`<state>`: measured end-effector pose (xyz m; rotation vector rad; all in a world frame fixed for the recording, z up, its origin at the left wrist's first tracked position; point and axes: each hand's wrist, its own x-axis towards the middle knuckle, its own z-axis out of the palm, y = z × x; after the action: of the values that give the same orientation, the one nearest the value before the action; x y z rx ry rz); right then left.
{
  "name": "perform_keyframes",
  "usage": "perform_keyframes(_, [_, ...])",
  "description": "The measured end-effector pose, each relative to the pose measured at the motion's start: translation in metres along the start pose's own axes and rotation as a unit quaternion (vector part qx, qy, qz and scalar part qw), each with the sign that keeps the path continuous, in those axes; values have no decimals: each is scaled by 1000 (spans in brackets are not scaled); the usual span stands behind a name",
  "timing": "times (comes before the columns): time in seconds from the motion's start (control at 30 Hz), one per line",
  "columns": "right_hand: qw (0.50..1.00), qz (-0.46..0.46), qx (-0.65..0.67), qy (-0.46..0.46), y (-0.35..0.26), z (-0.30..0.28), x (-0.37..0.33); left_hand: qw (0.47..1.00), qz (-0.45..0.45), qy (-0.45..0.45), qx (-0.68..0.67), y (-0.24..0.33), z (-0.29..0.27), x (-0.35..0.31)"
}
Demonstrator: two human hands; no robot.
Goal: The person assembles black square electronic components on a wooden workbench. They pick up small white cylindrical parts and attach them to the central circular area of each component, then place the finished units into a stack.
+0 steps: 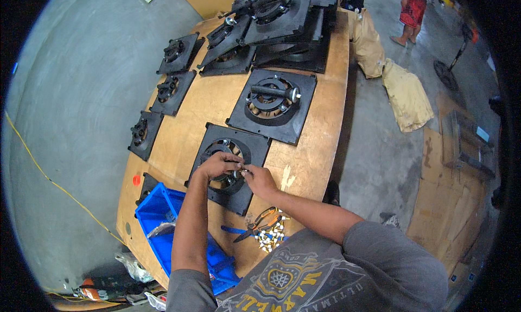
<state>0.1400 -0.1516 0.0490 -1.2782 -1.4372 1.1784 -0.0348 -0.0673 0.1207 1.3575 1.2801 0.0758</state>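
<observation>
Directly in front of me a black square panel (244, 199) with a round slotted opening lies on the wooden table. My left hand (220, 164) is over that opening, its fingertips pinched together. My right hand (260, 180) meets them from the right, also pinching. Whatever sits between the fingertips is too small and covered to name. Close to my body lie orange-handled pliers (265, 218) and a pile of small white-and-brass fittings (269, 237). Just beyond, another black panel (296, 122) carries a black tube (271, 91) with a pale end piece across its round centre.
A blue plastic bin (154, 217) stands left of my left forearm. More black panels (277, 19) are stacked at the table's far end, with others (178, 51) along its left edge. Tan sacks (404, 95) lie on the floor to the right; another person (413, 11) stands beyond.
</observation>
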Motion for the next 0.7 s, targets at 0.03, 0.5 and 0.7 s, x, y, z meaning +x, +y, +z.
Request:
perform_keyframes(0.03, [1000,8,5,6,-1,0,-1,1000,-2,7,-2,1,2,-1])
perform_keyframes(0.5, [993,112,19,-18,3,7,7,998,17,49,41,5,8,-4])
perform_keyframes(0.7, [994,99,-33,-37,-2,-1,11,998,-6,53,33,9,9,-3])
